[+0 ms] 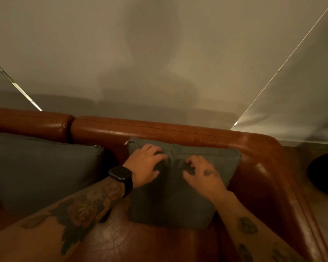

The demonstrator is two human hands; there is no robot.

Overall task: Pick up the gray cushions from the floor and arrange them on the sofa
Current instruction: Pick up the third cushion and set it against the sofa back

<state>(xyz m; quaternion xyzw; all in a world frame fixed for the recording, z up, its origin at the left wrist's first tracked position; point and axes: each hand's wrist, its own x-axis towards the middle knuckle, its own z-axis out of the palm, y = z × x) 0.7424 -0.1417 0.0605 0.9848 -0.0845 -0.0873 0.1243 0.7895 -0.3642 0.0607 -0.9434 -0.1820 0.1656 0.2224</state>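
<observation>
Head view: the left hand (pixel 146 165) and right hand (pixel 203 173) dig curled fingers into a gray cushion (pixel 170 201) propped in the sofa (pixel 178 132) corner; a second cushion (pixel 42 167) leans alongside; whether others remain to fetch, I cannot tell.

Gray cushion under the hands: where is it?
Head view, right of centre: the gray cushion leans on the sofa backrest near its right corner, right of a second gray cushion, left hand and right hand gripping its top.
</observation>
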